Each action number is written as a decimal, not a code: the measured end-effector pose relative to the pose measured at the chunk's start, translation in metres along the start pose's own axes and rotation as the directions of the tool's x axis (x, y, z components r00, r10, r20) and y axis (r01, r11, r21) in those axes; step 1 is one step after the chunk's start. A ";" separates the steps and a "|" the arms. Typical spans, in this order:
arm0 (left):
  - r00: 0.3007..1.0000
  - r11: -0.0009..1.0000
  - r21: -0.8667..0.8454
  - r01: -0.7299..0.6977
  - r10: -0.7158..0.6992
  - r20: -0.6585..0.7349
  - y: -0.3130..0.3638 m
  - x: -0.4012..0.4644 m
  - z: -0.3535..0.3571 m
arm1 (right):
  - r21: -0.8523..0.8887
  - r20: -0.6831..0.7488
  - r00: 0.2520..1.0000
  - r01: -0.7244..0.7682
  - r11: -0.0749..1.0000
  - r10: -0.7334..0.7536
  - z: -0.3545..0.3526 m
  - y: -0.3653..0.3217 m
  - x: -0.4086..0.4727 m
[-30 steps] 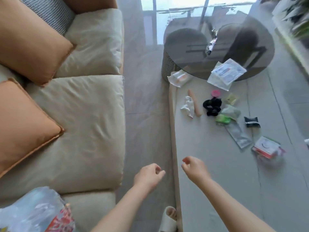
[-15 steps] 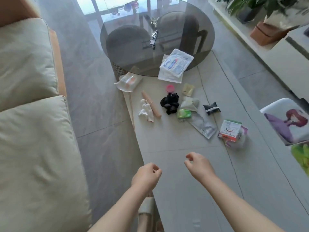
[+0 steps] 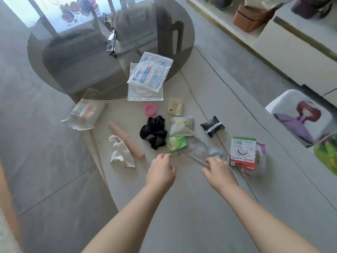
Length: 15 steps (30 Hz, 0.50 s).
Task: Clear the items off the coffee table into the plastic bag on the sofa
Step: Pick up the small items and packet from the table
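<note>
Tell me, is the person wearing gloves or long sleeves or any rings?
No. Both forearms are bare right up to the picture's bottom edge, so no sleeves show. The left hand and right hand have no gloves, and no rings, watch or bracelet are visible.

Grey tiled floor [image 3: 45,161], round smoked-glass table [image 3: 73,52], daylight reflected on it

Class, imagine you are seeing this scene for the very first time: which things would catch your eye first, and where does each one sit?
Two bare hands reach over the coffee table: the left hand near a green packet, the right hand at a silver wrapper. Beyond them, a black scrunchie sits mid-clutter, with a pink lid behind it. A red and white box lies to the right.
</note>
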<state>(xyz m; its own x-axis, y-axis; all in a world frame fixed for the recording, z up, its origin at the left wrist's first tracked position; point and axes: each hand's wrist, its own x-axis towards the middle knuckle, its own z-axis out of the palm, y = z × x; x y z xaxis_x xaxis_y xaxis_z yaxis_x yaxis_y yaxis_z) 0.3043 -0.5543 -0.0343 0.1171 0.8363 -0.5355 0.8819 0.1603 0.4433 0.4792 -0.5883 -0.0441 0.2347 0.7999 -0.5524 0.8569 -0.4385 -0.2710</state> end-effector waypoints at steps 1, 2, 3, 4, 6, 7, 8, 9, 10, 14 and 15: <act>0.999 0.999 0.022 -0.031 0.031 -0.018 0.003 0.014 0.002 | -0.011 -0.019 1.000 -0.001 1.000 0.001 0.003 0.001 0.011; 0.998 0.998 0.041 -0.057 0.058 -0.031 0.005 0.027 0.004 | -0.024 -0.040 0.999 -0.003 1.000 0.002 0.005 0.001 0.022; 0.996 0.996 0.056 -0.075 0.077 -0.038 0.006 0.038 0.007 | -0.038 -0.058 0.998 -0.007 0.999 0.004 0.007 0.001 0.031; 0.995 0.994 0.069 -0.086 0.089 -0.043 0.008 0.047 0.010 | -0.053 -0.072 0.997 -0.010 0.999 0.006 0.008 0.001 0.039; 0.993 0.989 0.113 -0.095 0.102 -0.061 0.010 0.062 0.018 | -0.093 -0.089 0.996 -0.014 0.996 0.006 0.011 0.000 0.053; 0.992 0.985 0.149 -0.090 0.103 -0.078 0.010 0.067 0.021 | -0.110 -0.081 0.997 -0.023 0.994 0.014 0.013 0.000 0.058; 0.990 0.979 0.189 -0.080 0.100 -0.101 0.010 0.071 0.025 | -0.120 -0.062 0.997 -0.042 0.992 0.035 0.015 0.001 0.061; 0.987 0.972 0.226 -0.069 0.099 -0.124 0.010 0.074 0.027 | -0.133 -0.045 0.997 -0.064 0.989 0.058 0.017 0.001 0.063; 0.986 0.964 0.258 -0.062 0.100 -0.136 0.010 0.074 0.030 | -0.154 -0.042 0.997 -0.076 0.985 0.071 0.020 0.002 0.062; 0.996 0.959 0.283 -0.006 0.030 -0.082 0.007 0.058 0.037 | -0.253 -0.131 0.988 -0.114 0.961 0.082 0.028 0.001 0.050; 0.998 0.964 0.261 0.042 -0.028 -0.060 0.005 0.052 0.038 | -0.245 -0.138 0.983 -0.152 0.957 0.121 0.027 0.000 0.046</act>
<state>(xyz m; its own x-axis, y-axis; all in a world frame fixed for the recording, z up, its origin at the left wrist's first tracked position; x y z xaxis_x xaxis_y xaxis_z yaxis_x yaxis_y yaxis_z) 0.3324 -0.5298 -0.0869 0.0653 0.8614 -0.5036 0.9747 0.0531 0.2172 0.4780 -0.5629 -0.0904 0.3977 0.7899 -0.4668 0.8973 -0.4410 0.0182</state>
